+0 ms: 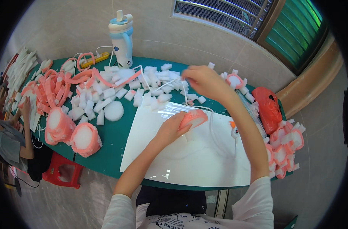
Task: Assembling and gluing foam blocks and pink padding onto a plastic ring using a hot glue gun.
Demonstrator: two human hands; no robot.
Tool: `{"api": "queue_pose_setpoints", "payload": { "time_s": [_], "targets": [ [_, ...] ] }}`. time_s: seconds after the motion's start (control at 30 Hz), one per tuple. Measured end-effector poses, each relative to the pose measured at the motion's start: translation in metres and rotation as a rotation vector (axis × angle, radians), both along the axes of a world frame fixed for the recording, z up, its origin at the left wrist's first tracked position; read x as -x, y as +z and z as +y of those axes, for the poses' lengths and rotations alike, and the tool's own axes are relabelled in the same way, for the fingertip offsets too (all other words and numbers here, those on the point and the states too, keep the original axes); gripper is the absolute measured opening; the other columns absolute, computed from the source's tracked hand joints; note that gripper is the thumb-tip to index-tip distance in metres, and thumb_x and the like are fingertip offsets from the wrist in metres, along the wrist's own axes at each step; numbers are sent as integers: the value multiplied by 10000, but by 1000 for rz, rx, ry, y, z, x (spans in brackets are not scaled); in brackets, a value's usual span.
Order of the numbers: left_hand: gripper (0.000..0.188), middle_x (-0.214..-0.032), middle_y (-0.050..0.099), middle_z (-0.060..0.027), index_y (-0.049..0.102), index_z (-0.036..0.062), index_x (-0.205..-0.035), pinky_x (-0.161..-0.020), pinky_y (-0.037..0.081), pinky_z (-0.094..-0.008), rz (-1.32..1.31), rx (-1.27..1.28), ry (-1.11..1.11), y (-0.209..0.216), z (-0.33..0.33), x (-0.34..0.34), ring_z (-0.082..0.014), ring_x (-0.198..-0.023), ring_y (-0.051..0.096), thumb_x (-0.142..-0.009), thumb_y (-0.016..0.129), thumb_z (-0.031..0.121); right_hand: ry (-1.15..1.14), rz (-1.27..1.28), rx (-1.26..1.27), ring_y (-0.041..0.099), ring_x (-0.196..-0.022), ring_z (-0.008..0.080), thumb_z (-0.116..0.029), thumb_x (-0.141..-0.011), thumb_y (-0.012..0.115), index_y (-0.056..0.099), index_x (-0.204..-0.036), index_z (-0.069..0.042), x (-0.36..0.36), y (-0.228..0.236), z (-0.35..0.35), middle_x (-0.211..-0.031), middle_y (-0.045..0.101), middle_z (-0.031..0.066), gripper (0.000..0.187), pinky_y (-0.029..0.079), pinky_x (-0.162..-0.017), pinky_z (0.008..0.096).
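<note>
My left hand is closed around a round foam piece with a pink rim and a white face, held above a glossy white board. Farther off, my right hand is raised over the right end of a heap of white foam blocks. Its fingers are bent together and slightly blurred; whatever they grip, if anything, cannot be made out. A thin white cord runs past these fingers. On the board's right side lies a small white-and-orange device with a cable.
A white-and-blue bottle stands at the back of the green table. Pink foam strips and round pink-and-white pieces occupy the left. At right are a red bag and more foam pieces. Another person works at far left.
</note>
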State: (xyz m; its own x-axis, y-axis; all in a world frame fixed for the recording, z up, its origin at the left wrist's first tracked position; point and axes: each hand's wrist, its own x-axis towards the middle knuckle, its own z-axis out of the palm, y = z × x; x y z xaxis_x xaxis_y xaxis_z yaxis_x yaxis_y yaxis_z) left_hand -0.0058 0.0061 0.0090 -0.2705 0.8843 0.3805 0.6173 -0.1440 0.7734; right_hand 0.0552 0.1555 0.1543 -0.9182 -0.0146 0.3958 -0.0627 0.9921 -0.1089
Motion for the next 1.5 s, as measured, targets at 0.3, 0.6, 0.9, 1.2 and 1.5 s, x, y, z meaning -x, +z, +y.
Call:
{"api": "queue_pose_setpoints", "payload": {
  "time_s": [0.3,0.6,0.9,1.2,1.5],
  "targets": [
    [330,-877,543,-173,433,46,-971,-647,461,-408,63,-69,-10,-9,1,-2,-352,-808,546,-783,591,266,60,-653,-139,579,-822,286,-240,-664,669,603,-909,-84,105,-92,19,-861,598,117,299,457,-668,395],
    [358,-883,556,-182,440,45,-1007,-648,463,-413,52,-87,-20,-7,2,1,-356,-804,554,-774,599,266,0,-559,441,577,-777,180,-263,-691,633,581,-925,-68,101,-67,37,-841,607,79,309,470,-657,313],
    [356,-911,570,-189,459,42,-1024,-690,459,-401,4,-38,-12,-8,3,0,-357,-850,553,-772,603,250,-23,59,1256,529,-777,129,-201,-924,412,401,-1248,-72,-24,-16,27,-954,568,98,348,427,-638,232],
    [350,-934,561,-175,479,31,-1026,-713,451,-375,-4,17,-16,-3,3,-4,-340,-860,549,-776,600,243,-227,553,1021,548,-846,120,-21,-790,588,461,-1105,-33,-112,-61,-14,-1016,591,99,340,418,-744,229],
    [351,-930,568,-158,486,40,-1034,-713,452,-370,-11,27,-4,0,1,-5,-328,-854,555,-767,607,233,-213,649,504,547,-1015,224,66,-636,645,536,-1004,-21,-112,-91,-52,-1097,565,139,394,428,-861,296]
  ]
}}
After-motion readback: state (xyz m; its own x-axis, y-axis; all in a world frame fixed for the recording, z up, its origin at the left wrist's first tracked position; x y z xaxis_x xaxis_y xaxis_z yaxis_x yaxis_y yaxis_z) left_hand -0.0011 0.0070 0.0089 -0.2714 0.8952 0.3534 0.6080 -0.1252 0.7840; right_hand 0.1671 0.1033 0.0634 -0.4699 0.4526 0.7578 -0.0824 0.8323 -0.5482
